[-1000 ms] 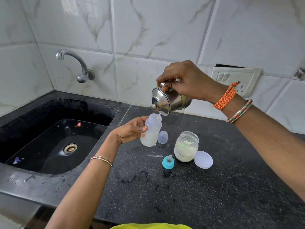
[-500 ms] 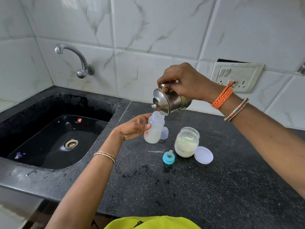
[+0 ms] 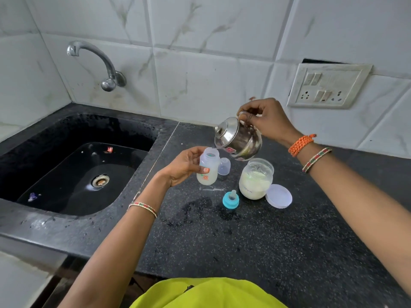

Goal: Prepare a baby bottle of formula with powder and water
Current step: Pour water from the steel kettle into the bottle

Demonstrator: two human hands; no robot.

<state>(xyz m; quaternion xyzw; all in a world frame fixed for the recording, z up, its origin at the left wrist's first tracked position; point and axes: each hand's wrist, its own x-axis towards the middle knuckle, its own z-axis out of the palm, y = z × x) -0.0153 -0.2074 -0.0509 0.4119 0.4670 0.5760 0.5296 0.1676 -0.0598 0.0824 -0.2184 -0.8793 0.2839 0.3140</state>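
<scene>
Left hand [image 3: 184, 165] grips bottle [image 3: 208, 168] | right hand [image 3: 264, 117] tilts kettle [image 3: 236, 137]

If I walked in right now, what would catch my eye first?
The steel kettle, tilted in the right hand above the open baby bottle that the left hand grips. Beside them on the black counter stand an open jar of pale powder and a blue teat.
</scene>
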